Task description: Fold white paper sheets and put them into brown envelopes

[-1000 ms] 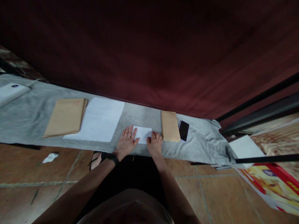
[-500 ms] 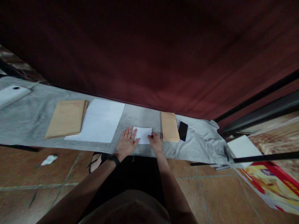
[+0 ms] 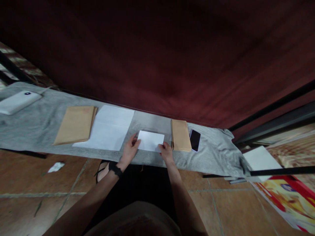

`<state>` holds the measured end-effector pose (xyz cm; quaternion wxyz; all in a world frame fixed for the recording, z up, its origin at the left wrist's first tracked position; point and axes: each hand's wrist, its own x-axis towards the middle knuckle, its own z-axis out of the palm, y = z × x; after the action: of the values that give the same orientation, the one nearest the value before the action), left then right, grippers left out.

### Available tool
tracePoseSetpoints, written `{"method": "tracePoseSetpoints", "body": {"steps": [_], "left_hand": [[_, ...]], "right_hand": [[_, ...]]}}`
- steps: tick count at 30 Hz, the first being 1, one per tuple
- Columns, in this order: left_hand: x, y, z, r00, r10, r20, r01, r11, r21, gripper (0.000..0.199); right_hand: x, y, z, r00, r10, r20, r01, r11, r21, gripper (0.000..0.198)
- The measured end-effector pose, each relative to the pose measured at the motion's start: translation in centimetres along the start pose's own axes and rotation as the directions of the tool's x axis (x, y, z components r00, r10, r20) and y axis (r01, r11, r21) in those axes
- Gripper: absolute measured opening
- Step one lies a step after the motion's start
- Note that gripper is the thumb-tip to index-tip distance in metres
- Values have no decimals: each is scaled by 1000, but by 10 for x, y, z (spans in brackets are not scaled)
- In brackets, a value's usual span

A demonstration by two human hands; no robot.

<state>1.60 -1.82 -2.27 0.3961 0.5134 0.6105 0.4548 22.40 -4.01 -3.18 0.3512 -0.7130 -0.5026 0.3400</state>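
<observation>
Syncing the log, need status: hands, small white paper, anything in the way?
Left hand at paper's left edge; right hand pinching lower right corner. Small white paper flat-looking, nothing on top. Brown envelopes close by right hand.

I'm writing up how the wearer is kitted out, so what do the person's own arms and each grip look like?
The left arm and right arm show no sleeves along the forearms. A dark band circles the left wrist; the right wrist has none. Left grip and right grip are ungloved hands; rings are too small to tell.
</observation>
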Motion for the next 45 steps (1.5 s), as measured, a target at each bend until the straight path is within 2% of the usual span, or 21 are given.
{"method": "tracePoseSetpoints", "body": {"steps": [3, 6, 8, 10, 12, 14, 16, 17, 20, 23, 25, 28, 32, 34, 36, 38, 40, 42, 43, 45], "left_hand": [[2, 6, -3, 986, -142, 83, 154, 976, -153, 36], [1, 8, -5, 979, -179, 99, 194, 966, -172, 34], [1, 9, -5, 975, -195, 102, 210, 964, -164, 32], [1, 9, -4, 974, -204, 102, 216, 967, -136, 27], [2, 10, -1, 973, -206, 104, 215, 972, -92, 23], [3, 12, 2, 973, -204, 109, 208, 977, -34, 19], [4, 15, 4, 973, -201, 113, 200, 980, 23, 15], [4, 17, 4, 975, -195, 104, 189, 980, 64, 14], [0, 22, 2, 990, -127, 58, 100, 934, 344, 26], [-6, 27, 2, 995, -70, 67, 11, 767, 642, 38], [-9, 31, 3, 993, -89, 80, 5, 701, 713, 42], [-12, 34, 3, 990, -102, 93, -3, 657, 754, 43], [-14, 34, 0, 992, -57, 114, -52, 639, 767, 42], [-15, 32, -1, 993, 12, 118, -99, 624, 775, 42], [-17, 30, 1, 984, 137, 115, -175, 597, 783, 42], [-19, 27, 8, 950, 271, 156, -291, 583, 758, 44], [-22, 23, 19, 891, 360, 276, -446, 585, 677, 47], [-25, 18, 30, 820, 396, 413, -572, 572, 588, 50], [-27, 15, 36, 804, 395, 444, -594, 558, 579, 52], [-29, 8, 43, 800, 386, 459, -600, 527, 602, 54]], "right_hand": [[1, 0, 0, 1000, -22, -16, 22, 999, 32, 21], [0, -2, -3, 997, -53, -64, 56, 998, 35, 22], [-5, -5, -4, 977, -140, -160, 137, 990, -31, 29], [-16, -10, -1, 923, -308, -230, 271, 946, -180, 40], [-29, -15, 9, 863, -482, -154, 416, 849, -325, 46], [-43, -19, 22, 809, -588, 17, 544, 737, -401, 50], [-54, -21, 37, 772, -620, 142, 606, 648, -462, 54], [-58, -20, 43, 768, -618, 170, 610, 624, -489, 56], [-63, -17, 54, 776, -607, 173, 587, 594, -550, 59], [-63, -11, 52, 774, -614, 153, 573, 578, -581, 57], [-62, -7, 46, 777, -613, 144, 560, 567, -604, 59], [-61, 0, 33, 796, -591, 130, 521, 560, -645, 62], [-58, 10, 16, 822, -557, 118, 479, 566, -671, 59], [-56, 12, 12, 827, -549, 125, 481, 574, -663, 58], [-56, 12, 10, 830, -543, 129, 485, 587, -649, 59], [-55, 12, 10, 834, -538, 123, 483, 602, -636, 58], [-56, 11, 11, 836, -536, 120, 483, 613, -625, 56], [-56, 11, 11, 838, -534, 117, 484, 624, -614, 52], [-56, 10, 10, 839, -531, 117, 483, 630, -608, 51], [-55, 10, 8, 847, -519, 119, 480, 646, -594, 48]]}}
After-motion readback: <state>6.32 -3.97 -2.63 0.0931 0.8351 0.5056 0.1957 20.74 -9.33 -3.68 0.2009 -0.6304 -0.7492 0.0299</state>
